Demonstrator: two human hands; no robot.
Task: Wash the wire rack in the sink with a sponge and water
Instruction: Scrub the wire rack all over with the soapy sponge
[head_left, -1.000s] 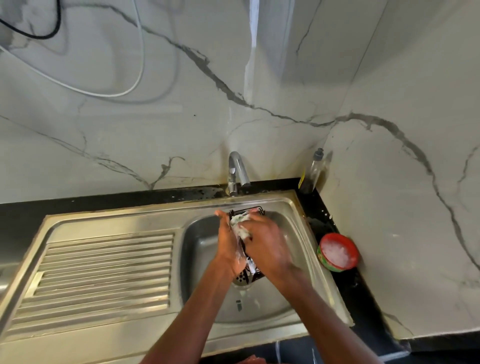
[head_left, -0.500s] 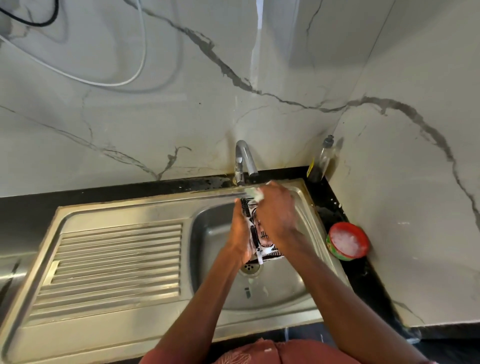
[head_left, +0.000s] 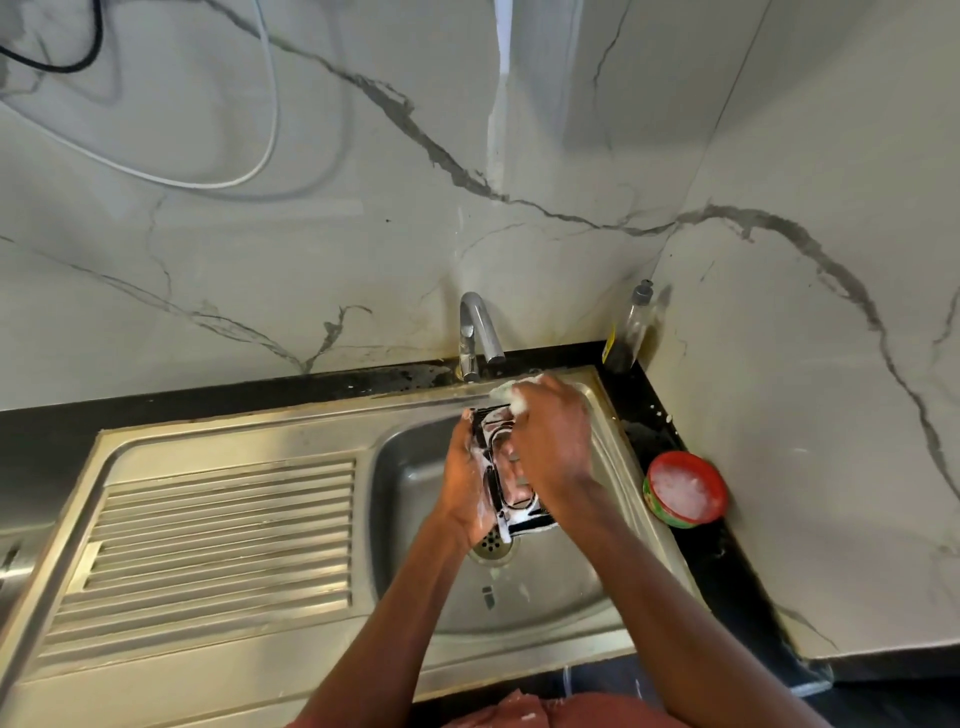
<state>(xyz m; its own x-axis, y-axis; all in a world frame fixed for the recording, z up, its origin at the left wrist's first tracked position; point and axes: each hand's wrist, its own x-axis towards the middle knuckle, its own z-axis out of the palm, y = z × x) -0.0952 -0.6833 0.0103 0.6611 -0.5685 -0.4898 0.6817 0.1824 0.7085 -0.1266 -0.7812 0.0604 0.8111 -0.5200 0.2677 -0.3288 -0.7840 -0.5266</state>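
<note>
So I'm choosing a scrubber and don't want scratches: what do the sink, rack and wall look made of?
Sink: looks like stainless steel, brushed and grey, with a pressed ribbed drainboard. Rack: thin black wire, probably coated metal, now under suds. Wall: pale slabs with grey veins and a soft sheen, so marble or a marble-look tile; the look leaves it open.

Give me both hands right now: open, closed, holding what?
Left hand: closed, gripping the soapy black wire rack over the steel sink.
Right hand: closed, holding the sudsy pale sponge against the rack's top.
</note>
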